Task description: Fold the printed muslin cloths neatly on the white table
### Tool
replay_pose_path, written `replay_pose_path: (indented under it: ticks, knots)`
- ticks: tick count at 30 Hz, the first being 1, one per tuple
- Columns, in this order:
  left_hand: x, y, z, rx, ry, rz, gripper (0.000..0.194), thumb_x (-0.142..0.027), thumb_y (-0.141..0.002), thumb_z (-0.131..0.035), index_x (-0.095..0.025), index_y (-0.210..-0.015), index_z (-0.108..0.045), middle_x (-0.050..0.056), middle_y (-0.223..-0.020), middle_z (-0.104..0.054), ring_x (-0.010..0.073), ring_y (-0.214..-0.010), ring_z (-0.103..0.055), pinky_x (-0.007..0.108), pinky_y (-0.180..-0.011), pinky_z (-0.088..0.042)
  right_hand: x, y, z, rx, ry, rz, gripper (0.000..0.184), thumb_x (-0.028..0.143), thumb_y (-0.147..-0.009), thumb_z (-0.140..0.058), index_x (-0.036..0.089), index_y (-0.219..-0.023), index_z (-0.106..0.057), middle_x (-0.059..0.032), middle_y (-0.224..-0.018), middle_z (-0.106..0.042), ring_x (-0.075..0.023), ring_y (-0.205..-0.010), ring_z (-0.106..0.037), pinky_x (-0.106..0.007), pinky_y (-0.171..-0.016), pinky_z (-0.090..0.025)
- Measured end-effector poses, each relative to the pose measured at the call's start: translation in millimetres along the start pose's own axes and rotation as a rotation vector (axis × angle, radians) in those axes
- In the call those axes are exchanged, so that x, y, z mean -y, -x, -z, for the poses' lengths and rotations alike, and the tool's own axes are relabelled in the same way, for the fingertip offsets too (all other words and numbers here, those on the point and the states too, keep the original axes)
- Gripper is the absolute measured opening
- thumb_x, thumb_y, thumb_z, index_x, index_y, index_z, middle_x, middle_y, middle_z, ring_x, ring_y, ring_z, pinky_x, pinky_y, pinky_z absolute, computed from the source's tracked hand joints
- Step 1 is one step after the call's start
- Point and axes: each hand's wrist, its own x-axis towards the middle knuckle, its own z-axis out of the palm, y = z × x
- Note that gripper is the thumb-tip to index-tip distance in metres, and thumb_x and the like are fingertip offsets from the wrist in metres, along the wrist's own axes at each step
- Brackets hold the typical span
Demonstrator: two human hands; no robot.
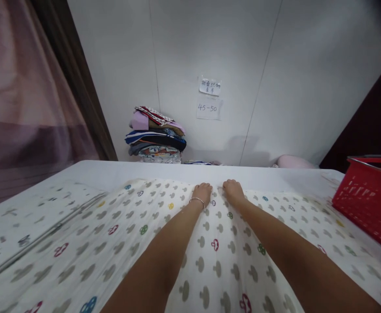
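Observation:
A wide white cloth (210, 243) printed with grey mushroom shapes and a few red, green, blue and yellow ones covers much of the white table. Both my arms stretch forward over it. At its far edge, my left hand (202, 193), with a thin bracelet at the wrist, has its fingers curled on the fabric. A short gap to the right, my right hand (233, 190) is closed on the same edge. The fingertips of both hands are mostly hidden. Shallow creases run along the cloth between and below my arms.
A paler printed fabric area with a dark-lined edge (47, 230) lies on the left. A red plastic basket (369, 200) stands at the right. Beyond the white table (125, 168) are a stack of folded textiles (158, 137) and wall notes (209, 108). A pinkish curtain (24, 100) hangs left.

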Motion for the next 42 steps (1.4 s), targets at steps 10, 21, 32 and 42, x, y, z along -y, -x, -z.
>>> replay_pose_path:
  ticks: [10, 21, 32, 42]
  knots:
    - [-22.9, 14.3, 3.2, 0.118, 0.029, -0.025, 0.044, -0.043, -0.088, -0.031, -0.023, -0.125, -0.043, 0.004, -0.139, -0.037, 0.0210, -0.128, -0.027, 0.044, -0.104, -0.021, 1.9, -2.6, -9.4, -0.031, -0.028, -0.056, 0.024, 0.015, -0.085, -0.040, 0.016, -0.096, -0.062, -0.0116, -0.103, -0.059, -0.0232, -0.099, -0.050, -0.034, -0.082, -0.033]
    - [13.3, 31.3, 12.2, 0.242, 0.061, 0.019, 0.047, -0.043, -0.088, -0.024, -0.027, -0.130, -0.037, -0.001, -0.144, -0.029, 0.0168, -0.132, -0.021, 0.040, -0.109, -0.016, 21.9, 22.5, -34.0, 0.083, -0.169, 0.173, 0.049, 0.042, -0.091, -0.023, 0.018, -0.131, -0.039, -0.0056, -0.142, -0.032, -0.0223, -0.130, -0.025, -0.040, -0.103, -0.023]
    - [155.7, 110.6, 62.1, 0.036, -0.130, 0.427, 0.045, -0.045, -0.089, -0.028, -0.022, -0.124, -0.046, 0.004, -0.136, -0.042, 0.0209, -0.126, -0.035, 0.039, -0.104, -0.026, 21.4, 24.5, -37.4, 0.120, -0.122, 0.148, 0.058, 0.050, -0.088, -0.022, 0.018, -0.135, -0.034, -0.0041, -0.144, -0.025, -0.0210, -0.133, -0.019, -0.041, -0.106, -0.020]
    - [221.2, 94.9, 79.3, -0.013, -0.183, 0.704, 0.033, -0.016, -0.084, -0.037, -0.015, -0.106, -0.062, 0.016, -0.106, -0.062, 0.0224, -0.099, -0.059, 0.032, -0.081, -0.046, 20.6, 24.9, -40.1, 0.097, -0.107, 0.145, 0.059, 0.051, -0.088, -0.021, 0.019, -0.135, -0.034, -0.0036, -0.144, -0.027, -0.0211, -0.132, -0.020, -0.040, -0.106, -0.021]
